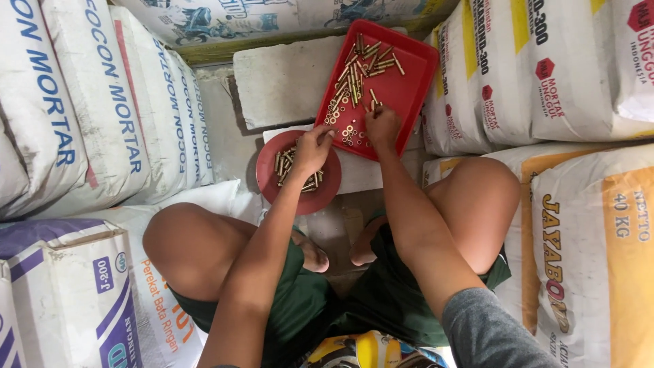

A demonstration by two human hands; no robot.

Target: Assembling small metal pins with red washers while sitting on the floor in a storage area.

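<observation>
A red rectangular tray (409, 82) lies tilted on a pale concrete block and holds several brass bolts (357, 71) and small brass nuts (349, 131). My right hand (381, 126) rests on the tray's near end, its fingers pinched over small brass pieces. My left hand (312, 150) hovers over a round red plate (269, 178) that carries several assembled brass bolts (287, 163); its fingers reach toward the tray's near corner. What the fingers hold is too small to tell.
Stacked white cement and mortar sacks wall in both sides (75, 102) (565, 68). A pale concrete block (283, 82) lies behind the plate. My bare knees (184, 238) (477, 197) and feet (317, 255) frame the narrow floor space.
</observation>
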